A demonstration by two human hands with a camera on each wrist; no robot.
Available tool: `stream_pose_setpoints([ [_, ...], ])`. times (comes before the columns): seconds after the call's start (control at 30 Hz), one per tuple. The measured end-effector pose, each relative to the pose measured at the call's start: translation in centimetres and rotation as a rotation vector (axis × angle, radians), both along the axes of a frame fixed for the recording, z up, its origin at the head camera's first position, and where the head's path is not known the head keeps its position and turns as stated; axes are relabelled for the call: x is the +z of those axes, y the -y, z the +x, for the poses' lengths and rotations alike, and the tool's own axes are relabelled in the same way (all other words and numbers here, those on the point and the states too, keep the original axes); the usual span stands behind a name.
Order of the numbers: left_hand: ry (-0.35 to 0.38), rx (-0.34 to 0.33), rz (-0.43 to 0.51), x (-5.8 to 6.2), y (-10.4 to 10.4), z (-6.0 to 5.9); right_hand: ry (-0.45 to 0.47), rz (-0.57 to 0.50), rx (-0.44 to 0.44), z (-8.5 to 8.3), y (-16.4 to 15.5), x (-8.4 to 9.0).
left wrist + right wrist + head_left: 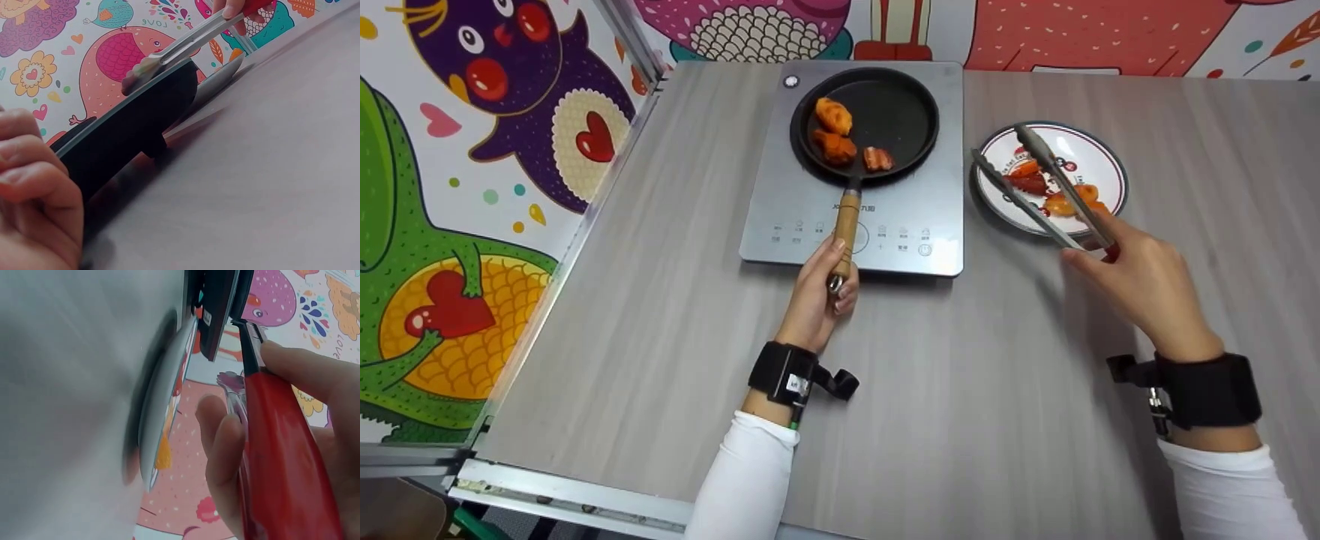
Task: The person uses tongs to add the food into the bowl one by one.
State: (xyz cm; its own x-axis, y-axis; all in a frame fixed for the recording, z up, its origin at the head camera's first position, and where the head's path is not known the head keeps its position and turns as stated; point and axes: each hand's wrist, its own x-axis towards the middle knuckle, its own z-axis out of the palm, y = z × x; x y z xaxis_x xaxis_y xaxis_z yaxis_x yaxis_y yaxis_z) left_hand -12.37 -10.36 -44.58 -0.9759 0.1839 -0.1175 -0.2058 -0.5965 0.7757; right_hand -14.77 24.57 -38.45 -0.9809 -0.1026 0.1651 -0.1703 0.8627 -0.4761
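My left hand [823, 289] grips the wooden handle [847, 217] of a black frying pan [896, 120] standing on a silver induction cooktop [780, 202]. Two orange-brown food pieces [834, 146] and a striped, bacon-like piece [877, 158] lie in the pan's near left part. My right hand [1147, 277] holds metal tongs [1065, 184] with red grips [287, 455]. The arms of the tongs are spread over a white plate [1099, 150], with nothing seen between their tips. Orange and reddish-brown food pieces [1061, 202] lie on that plate, partly hidden by the tongs.
The plate stands to the right of the cooktop on a grey wood-grain table [930, 390]. Cartoon-printed panels [502, 112] border the table at the left and back. A metal frame edge [570, 499] runs along the near left side.
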Motion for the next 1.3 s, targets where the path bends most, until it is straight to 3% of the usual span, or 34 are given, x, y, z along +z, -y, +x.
stream_pose_setpoints([
  [0.5, 0.022, 0.003, -0.003, -0.1, 0.2, 0.1, 0.044, 0.035, 0.017, -0.5, -2.7, -0.4],
  [0.8, 0.022, 0.014, 0.004, 0.0, 0.2, 0.2, 0.133, 0.048, 0.02, -0.5, -3.5, -0.2],
  [1.3, 0.011, 0.003, 0.003, 0.0, 0.0, 0.0, 0.149, 0.067, 0.015, -0.7, -4.3, -0.6],
])
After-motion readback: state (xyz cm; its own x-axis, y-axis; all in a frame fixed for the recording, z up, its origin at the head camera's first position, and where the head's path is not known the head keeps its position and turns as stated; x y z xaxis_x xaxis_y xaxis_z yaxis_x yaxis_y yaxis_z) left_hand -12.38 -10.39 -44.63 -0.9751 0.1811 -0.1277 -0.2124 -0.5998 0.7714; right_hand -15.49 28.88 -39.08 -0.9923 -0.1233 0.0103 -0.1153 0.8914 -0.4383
